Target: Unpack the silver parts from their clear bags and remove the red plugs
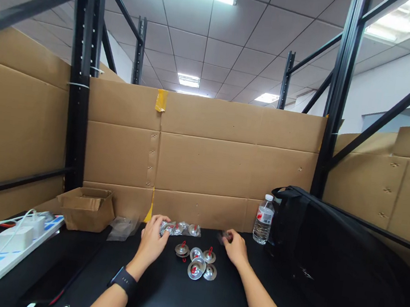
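Several silver finger cymbals with red loops lie in a loose cluster on the black table, between my two hands. One more pair of cymbals sits just left of that cluster. Behind them is a row of cymbals in clear plastic wrapping. My left hand, with a dark watch on its wrist, has its fingers curled over the left end of this wrapped row. To the right of the cluster, my right hand pinches a small blurred piece with red on it, which looks like a finger cymbal.
An open cardboard box and a clear plastic bag are at the left. A white power strip with cables and a dark phone-like slab lie nearer. A water bottle and large black bag stand right. Cardboard walls the back.
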{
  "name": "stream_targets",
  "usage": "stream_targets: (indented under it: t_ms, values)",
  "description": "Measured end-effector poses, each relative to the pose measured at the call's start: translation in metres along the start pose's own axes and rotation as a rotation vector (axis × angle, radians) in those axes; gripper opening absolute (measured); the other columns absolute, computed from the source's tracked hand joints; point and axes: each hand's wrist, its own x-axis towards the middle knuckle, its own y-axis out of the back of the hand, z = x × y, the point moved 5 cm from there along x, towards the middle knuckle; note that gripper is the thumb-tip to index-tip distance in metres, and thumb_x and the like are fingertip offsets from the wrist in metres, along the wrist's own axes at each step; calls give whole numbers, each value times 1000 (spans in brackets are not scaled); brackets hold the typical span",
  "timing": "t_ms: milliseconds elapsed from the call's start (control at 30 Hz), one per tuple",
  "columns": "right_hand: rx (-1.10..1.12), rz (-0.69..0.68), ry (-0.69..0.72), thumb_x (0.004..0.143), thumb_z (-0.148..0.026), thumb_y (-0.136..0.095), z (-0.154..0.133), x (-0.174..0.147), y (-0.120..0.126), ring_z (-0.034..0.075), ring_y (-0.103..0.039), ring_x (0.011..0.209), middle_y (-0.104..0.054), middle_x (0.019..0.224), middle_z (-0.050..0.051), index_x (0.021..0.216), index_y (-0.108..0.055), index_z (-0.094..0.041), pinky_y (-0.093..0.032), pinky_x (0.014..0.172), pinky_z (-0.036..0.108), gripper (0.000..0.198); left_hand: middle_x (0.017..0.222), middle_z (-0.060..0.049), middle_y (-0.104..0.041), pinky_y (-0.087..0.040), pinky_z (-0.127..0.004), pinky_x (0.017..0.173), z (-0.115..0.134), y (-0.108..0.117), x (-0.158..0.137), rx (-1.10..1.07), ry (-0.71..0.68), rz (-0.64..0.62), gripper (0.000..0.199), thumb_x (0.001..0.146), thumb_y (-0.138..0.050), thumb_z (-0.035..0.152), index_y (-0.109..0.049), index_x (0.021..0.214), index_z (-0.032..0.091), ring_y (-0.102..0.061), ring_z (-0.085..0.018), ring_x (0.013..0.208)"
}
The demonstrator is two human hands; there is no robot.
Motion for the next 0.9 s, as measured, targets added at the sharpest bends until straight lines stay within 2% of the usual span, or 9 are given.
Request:
stream_targets:
  t_ms: [133, 233, 333, 433, 567, 767, 833, 900]
  values:
    - [519, 8, 106, 83, -46, -64, -16, 3, 0, 25, -71, 80, -76, 91, 10, 97, -71, -16, -52, 73, 34, 34, 112, -7, -63, -44, -41, 99, 9, 1, 0, -35, -90, -90, 27, 82, -49, 13, -63, 103, 22, -59, -25, 111]
    - [734, -50, 207, 79, -51, -72, -41, -5, 1, 26, -71, 86, -77, 95, 12, 98, -73, -14, -53, 77, 34, 41, 110, -7, -65, -44, -41, 97, 16, 1, -1, -54, -151, -125, 28, 81, -49, 14, -63, 103, 22, -60, -25, 109]
    - [779, -196, 263, 77, -50, -77, -66, -20, -3, 26, -70, 82, -78, 93, 12, 97, -77, -13, -54, 75, 35, 42, 109, -7, -66, -45, -40, 96, 19, -3, -4, -60, -194, -157, 27, 80, -49, 14, -65, 101, 22, -61, -26, 110]
    - [792, -315, 257, 78, -54, -75, -81, -34, -8, 25, -70, 79, -79, 94, 12, 101, -80, -15, -54, 74, 36, 45, 111, -8, -66, -44, -42, 97, 17, -14, -9, -60, -222, -220, 28, 80, -50, 14, -66, 102, 23, -60, -27, 113]
    - [865, -435, 245, 77, -59, -74, -91, -44, -13, 29, -72, 88, -79, 99, 12, 104, -81, -17, -54, 82, 40, 50, 112, -8, -68, -43, -42, 100, 17, -30, -16, -75, -247, -325, 25, 86, -52, 18, -68, 104, 22, -60, -26, 113]
    - [873, -400, 213, 78, -64, -72, -93, -43, -5, 34, -69, 104, -78, 105, 14, 105, -81, -17, -49, 97, 47, 55, 114, -8, -71, -42, -39, 102, 32, -37, -26, -102, -299, -455, 28, 98, -49, 35, -71, 112, 23, -62, -25, 112]
    - [889, -404, 193, 78, -64, -71, -92, -41, -4, 34, -69, 105, -78, 104, 14, 105, -81, -17, -48, 97, 46, 55, 115, -8, -71, -42, -38, 103, 36, -36, -27, -98, -307, -475, 31, 100, -47, 38, -71, 113, 24, -62, -24, 112]
    - [887, -386, 170, 80, -63, -69, -89, -40, -3, 31, -70, 96, -79, 98, 12, 108, -80, -17, -50, 91, 43, 55, 116, -7, -71, -41, -38, 103, 38, -34, -26, -87, -305, -484, 33, 101, -44, 39, -71, 114, 24, -62, -24, 112]
